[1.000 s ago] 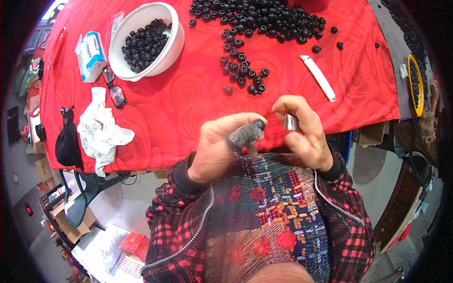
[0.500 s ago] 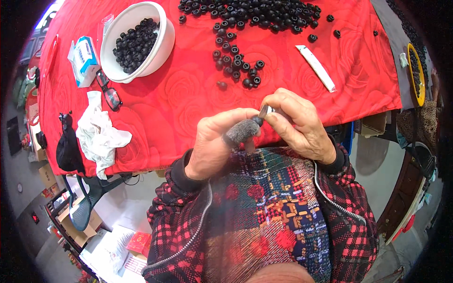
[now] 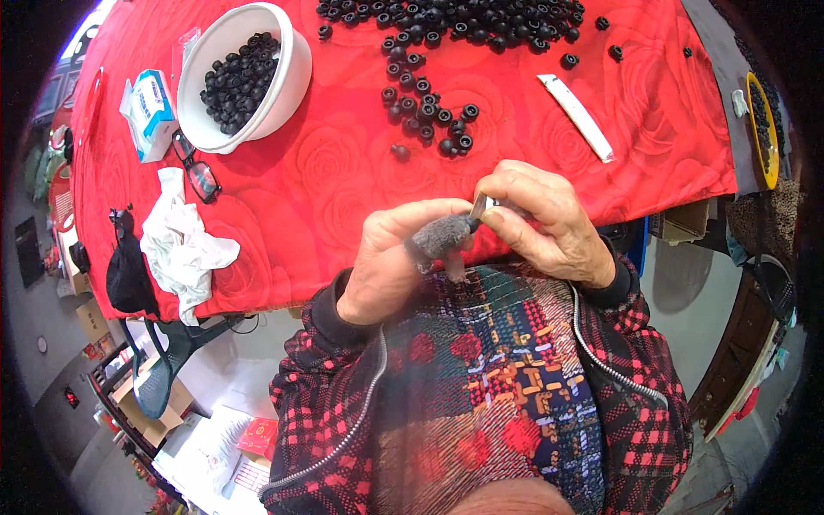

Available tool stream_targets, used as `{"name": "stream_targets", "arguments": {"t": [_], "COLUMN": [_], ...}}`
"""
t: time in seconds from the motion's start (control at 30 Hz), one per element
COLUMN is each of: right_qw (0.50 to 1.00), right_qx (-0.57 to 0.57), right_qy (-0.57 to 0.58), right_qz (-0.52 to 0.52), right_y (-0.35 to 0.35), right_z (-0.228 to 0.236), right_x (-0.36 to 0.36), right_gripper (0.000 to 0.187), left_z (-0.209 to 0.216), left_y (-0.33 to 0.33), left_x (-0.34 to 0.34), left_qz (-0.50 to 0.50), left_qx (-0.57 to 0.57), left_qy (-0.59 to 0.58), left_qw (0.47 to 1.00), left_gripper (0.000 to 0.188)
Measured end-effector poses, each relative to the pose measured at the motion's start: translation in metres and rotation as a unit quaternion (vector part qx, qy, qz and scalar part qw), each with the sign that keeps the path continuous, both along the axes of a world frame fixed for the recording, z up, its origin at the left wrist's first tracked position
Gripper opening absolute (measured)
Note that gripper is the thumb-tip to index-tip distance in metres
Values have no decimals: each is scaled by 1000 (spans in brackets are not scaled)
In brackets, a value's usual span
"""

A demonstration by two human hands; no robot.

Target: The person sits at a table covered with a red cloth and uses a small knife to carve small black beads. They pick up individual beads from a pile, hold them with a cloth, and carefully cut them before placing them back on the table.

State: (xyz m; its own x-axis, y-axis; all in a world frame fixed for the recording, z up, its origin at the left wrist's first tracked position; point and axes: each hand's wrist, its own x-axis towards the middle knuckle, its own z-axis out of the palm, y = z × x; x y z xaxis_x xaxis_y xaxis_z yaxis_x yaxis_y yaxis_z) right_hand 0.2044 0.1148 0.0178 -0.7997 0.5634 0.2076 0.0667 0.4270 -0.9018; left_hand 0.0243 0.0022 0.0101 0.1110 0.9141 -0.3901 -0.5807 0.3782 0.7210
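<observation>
Both hands meet just past the table's near edge. My left hand (image 3: 382, 249) is closed on a small black cap-like part (image 3: 473, 224), mostly hidden by the fingers. A fuzzy grey finger cover (image 3: 439, 237) wraps one of its fingers. My right hand (image 3: 554, 225) pinches a small metal blade (image 3: 479, 207), its edge held against the black part; the handle is hidden in the grip. Beyond the hands, several similar round black parts (image 3: 427, 113) with hollow ends trail from a large pile (image 3: 481, 21). One smaller black piece (image 3: 400, 153) lies nearest the hands.
A white bowl (image 3: 296, 81) of black parts stands at left on the red tablecloth (image 3: 335, 172). Nearby are a tissue pack (image 3: 153, 112), eyeglasses (image 3: 202, 178) and a white cloth (image 3: 182, 245). A white strip-like packet (image 3: 577, 118) lies right. A yellow-rimmed tray (image 3: 764, 129) is at far right.
The left hand's fingers have turned slightly, and the black part is now more covered. The blade stands a little more upright against it. The view has shifted slightly.
</observation>
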Motion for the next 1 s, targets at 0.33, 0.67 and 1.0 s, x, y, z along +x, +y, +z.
{"name": "stream_targets", "arguments": {"t": [0.33, 0.67, 1.0], "right_qw": [1000, 997, 999], "right_qx": [-21, -43, -8], "right_qy": [13, 28, 29], "right_qz": [13, -60, -24], "right_y": [2, -2, 0], "right_z": [-15, -6, -10], "right_x": [0, -2, -11], "right_gripper": [12, 11, 17], "left_z": [4, -11, -9], "left_y": [6, 12, 5], "left_x": [4, -5, -7], "left_qz": [-9, 62, 3], "left_qx": [-69, -30, 11], "left_qy": [-3, -25, -48], "left_qw": [998, 997, 999], "left_gripper": [23, 28, 25]}}
